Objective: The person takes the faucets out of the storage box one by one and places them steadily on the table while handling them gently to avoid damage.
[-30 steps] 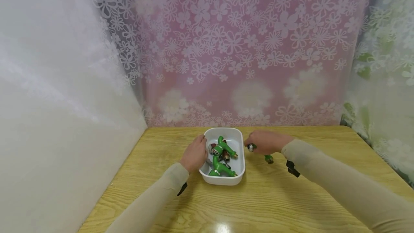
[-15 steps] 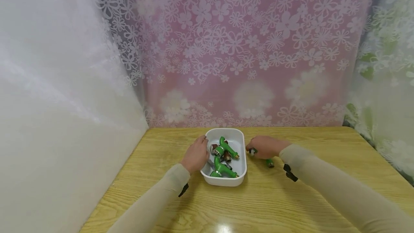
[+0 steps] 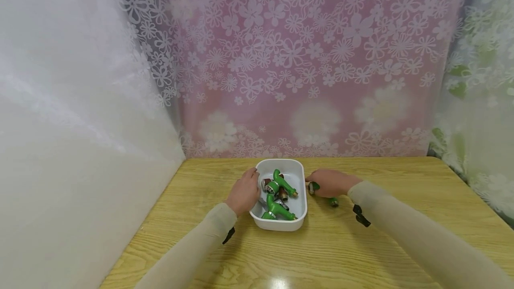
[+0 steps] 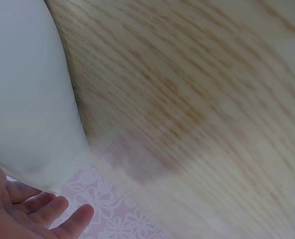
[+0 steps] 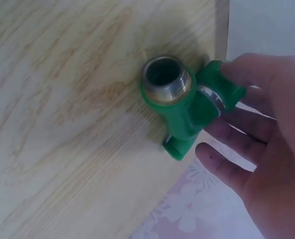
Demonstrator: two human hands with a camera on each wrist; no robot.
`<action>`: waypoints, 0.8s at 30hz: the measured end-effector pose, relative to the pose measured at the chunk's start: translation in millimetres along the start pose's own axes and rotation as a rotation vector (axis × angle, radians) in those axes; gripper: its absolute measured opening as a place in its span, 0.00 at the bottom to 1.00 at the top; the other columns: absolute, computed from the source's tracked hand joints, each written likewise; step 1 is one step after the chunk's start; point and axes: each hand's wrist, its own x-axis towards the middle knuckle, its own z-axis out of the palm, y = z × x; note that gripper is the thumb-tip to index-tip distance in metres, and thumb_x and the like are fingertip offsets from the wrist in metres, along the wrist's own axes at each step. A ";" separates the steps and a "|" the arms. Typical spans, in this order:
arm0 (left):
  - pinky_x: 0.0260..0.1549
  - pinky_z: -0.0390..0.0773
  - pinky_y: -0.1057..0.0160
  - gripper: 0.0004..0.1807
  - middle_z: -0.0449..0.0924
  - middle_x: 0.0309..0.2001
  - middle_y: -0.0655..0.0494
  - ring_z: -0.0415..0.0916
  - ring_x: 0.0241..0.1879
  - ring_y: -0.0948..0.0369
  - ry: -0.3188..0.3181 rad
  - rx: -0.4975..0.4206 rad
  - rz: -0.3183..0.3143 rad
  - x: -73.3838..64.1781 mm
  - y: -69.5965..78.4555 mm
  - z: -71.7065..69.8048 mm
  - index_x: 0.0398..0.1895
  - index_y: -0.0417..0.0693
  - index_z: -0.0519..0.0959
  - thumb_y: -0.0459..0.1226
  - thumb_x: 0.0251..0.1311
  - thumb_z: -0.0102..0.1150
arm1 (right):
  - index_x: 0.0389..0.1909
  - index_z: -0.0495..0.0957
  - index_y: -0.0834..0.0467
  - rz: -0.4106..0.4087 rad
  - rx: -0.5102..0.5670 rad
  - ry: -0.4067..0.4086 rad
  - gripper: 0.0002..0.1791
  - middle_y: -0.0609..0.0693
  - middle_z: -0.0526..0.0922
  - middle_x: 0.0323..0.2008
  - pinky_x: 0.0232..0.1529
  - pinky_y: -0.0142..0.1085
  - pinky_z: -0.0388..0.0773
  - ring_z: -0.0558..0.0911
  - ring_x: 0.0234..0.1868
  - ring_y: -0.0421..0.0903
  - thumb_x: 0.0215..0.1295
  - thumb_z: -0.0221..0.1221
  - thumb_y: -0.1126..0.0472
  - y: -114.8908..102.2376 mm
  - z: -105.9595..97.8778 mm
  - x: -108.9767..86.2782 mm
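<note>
A white plastic box stands on the wooden table and holds two green taps, an upper one and a lower one. My left hand rests on the box's left rim, its fingers loosely extended in the left wrist view. Right of the box, my right hand pinches another green tap by its silver-ringed end, low over the tabletop. This tap's threaded metal inlet faces the right wrist camera; part of it is hidden under my hand in the head view.
Among the green taps in the box lie dark red fittings and a silver-grey piece. The wood-grain table has its back edge at a pink floral curtain. A pale sheet hangs along the left.
My right hand stays beside the box while the tap in it turns slightly. The left hand keeps its place on the rim. The whole head view shifts a little.
</note>
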 end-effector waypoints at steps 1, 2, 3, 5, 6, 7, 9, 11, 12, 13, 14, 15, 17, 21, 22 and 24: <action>0.62 0.77 0.50 0.26 0.63 0.72 0.41 0.67 0.70 0.48 -0.001 0.000 -0.001 0.2 0.5 0.1 0.68 0.32 0.68 0.36 0.71 0.51 | 0.64 0.78 0.58 0.008 -0.008 0.010 0.26 0.57 0.81 0.60 0.62 0.55 0.77 0.78 0.63 0.58 0.64 0.63 0.61 0.7 -1.1 -2.6; 0.62 0.77 0.50 0.26 0.63 0.73 0.41 0.67 0.70 0.48 -0.005 -0.004 -0.003 0.7 1.0 0.2 0.69 0.32 0.68 0.36 0.71 0.51 | 0.63 0.78 0.58 0.023 -0.026 0.020 0.26 0.58 0.80 0.61 0.62 0.55 0.77 0.78 0.63 0.59 0.63 0.63 0.60 1.5 -2.3 -5.6; 0.63 0.76 0.50 0.26 0.63 0.73 0.41 0.67 0.70 0.48 -0.008 -0.007 -0.005 0.8 1.3 0.1 0.69 0.32 0.68 0.36 0.71 0.51 | 0.62 0.79 0.59 0.032 -0.038 0.028 0.25 0.59 0.80 0.61 0.61 0.56 0.77 0.78 0.62 0.60 0.63 0.64 0.59 2.0 -3.6 -8.4; 0.63 0.76 0.50 0.26 0.62 0.73 0.41 0.66 0.70 0.48 -0.015 -0.012 -0.008 0.6 1.4 0.0 0.69 0.32 0.68 0.36 0.71 0.50 | 0.59 0.80 0.60 0.054 -0.059 0.038 0.24 0.60 0.80 0.59 0.57 0.56 0.79 0.79 0.60 0.60 0.62 0.66 0.59 1.5 -6.4 -14.3; 0.63 0.76 0.50 0.26 0.62 0.73 0.41 0.66 0.70 0.48 -0.018 -0.018 -0.012 0.5 1.4 -0.1 0.69 0.32 0.67 0.36 0.71 0.50 | 0.58 0.81 0.60 0.057 -0.067 0.044 0.23 0.60 0.81 0.58 0.56 0.55 0.81 0.80 0.58 0.59 0.61 0.66 0.60 1.1 -7.3 -16.8; 0.63 0.76 0.50 0.26 0.62 0.73 0.41 0.66 0.70 0.48 -0.019 -0.023 -0.015 0.5 1.1 -0.1 0.69 0.32 0.67 0.35 0.71 0.50 | 0.57 0.82 0.60 0.062 -0.073 0.047 0.22 0.60 0.81 0.57 0.54 0.54 0.82 0.81 0.56 0.58 0.61 0.67 0.60 1.0 -7.1 -18.1; 0.63 0.76 0.50 0.26 0.62 0.73 0.41 0.66 0.70 0.48 -0.017 -0.027 -0.018 0.4 1.0 -0.1 0.69 0.32 0.68 0.35 0.71 0.50 | 0.55 0.83 0.59 0.069 -0.067 0.047 0.20 0.58 0.82 0.53 0.50 0.51 0.83 0.83 0.51 0.55 0.62 0.67 0.61 2.2 -5.0 -19.7; 0.64 0.75 0.50 0.26 0.62 0.73 0.41 0.66 0.70 0.48 -0.018 -0.030 -0.023 -0.4 0.9 -0.7 0.69 0.32 0.68 0.35 0.71 0.50 | 0.52 0.84 0.59 0.061 -0.062 0.051 0.16 0.56 0.82 0.49 0.47 0.47 0.84 0.83 0.46 0.51 0.63 0.67 0.62 3.2 -1.4 -19.6; 0.64 0.75 0.50 0.26 0.62 0.73 0.41 0.66 0.70 0.48 -0.020 -0.033 -0.023 -0.8 1.2 -1.1 0.69 0.32 0.67 0.35 0.71 0.50 | 0.51 0.84 0.59 0.055 -0.058 0.051 0.14 0.56 0.82 0.48 0.46 0.46 0.84 0.83 0.44 0.50 0.64 0.66 0.62 3.6 0.5 -19.5; 0.64 0.75 0.50 0.26 0.62 0.73 0.41 0.66 0.70 0.48 -0.022 -0.035 -0.022 -1.3 1.5 -1.3 0.69 0.32 0.67 0.35 0.71 0.50 | 0.49 0.84 0.59 0.048 -0.058 0.052 0.13 0.55 0.82 0.47 0.44 0.45 0.84 0.83 0.42 0.49 0.65 0.65 0.63 3.8 2.2 -19.2; 0.64 0.75 0.49 0.26 0.62 0.73 0.41 0.66 0.70 0.48 -0.021 -0.037 -0.019 -1.7 1.8 -1.4 0.69 0.32 0.67 0.35 0.71 0.50 | 0.48 0.84 0.59 0.042 -0.056 0.055 0.11 0.56 0.82 0.46 0.43 0.44 0.84 0.83 0.41 0.49 0.65 0.65 0.63 4.1 3.9 -18.7; 0.64 0.75 0.49 0.26 0.62 0.73 0.41 0.66 0.70 0.48 -0.021 -0.039 -0.017 -2.2 2.2 -1.6 0.69 0.32 0.67 0.35 0.71 0.50 | 0.47 0.84 0.60 0.035 -0.054 0.060 0.10 0.56 0.82 0.46 0.43 0.44 0.84 0.83 0.41 0.48 0.66 0.64 0.64 4.2 5.3 -18.2; 0.63 0.76 0.49 0.26 0.63 0.73 0.40 0.66 0.70 0.48 -0.016 -0.036 -0.009 -2.4 2.8 -1.7 0.69 0.31 0.67 0.34 0.70 0.51 | 0.45 0.84 0.59 0.022 -0.065 0.068 0.08 0.58 0.82 0.47 0.43 0.44 0.84 0.83 0.41 0.49 0.67 0.63 0.64 4.8 7.7 -16.8; 0.61 0.78 0.49 0.26 0.64 0.72 0.40 0.68 0.69 0.48 0.002 -0.016 -0.001 -2.0 3.1 -1.4 0.68 0.31 0.68 0.35 0.70 0.52 | 0.45 0.83 0.60 0.014 -0.072 0.074 0.07 0.59 0.81 0.47 0.44 0.44 0.83 0.83 0.42 0.50 0.68 0.63 0.64 3.4 7.8 -13.6; 0.61 0.78 0.49 0.26 0.64 0.72 0.40 0.68 0.69 0.48 0.002 -0.012 -0.003 -1.8 3.0 -1.4 0.68 0.32 0.68 0.35 0.71 0.52 | 0.44 0.83 0.60 0.014 -0.073 0.073 0.07 0.59 0.81 0.47 0.43 0.44 0.83 0.83 0.41 0.49 0.68 0.63 0.64 2.8 7.4 -12.7; 0.61 0.78 0.50 0.26 0.64 0.72 0.41 0.68 0.69 0.48 0.000 -0.006 -0.007 -1.4 2.5 -1.4 0.68 0.32 0.68 0.35 0.71 0.52 | 0.44 0.83 0.60 0.018 -0.072 0.070 0.07 0.58 0.81 0.46 0.42 0.43 0.83 0.82 0.40 0.49 0.68 0.63 0.64 1.3 6.1 -10.9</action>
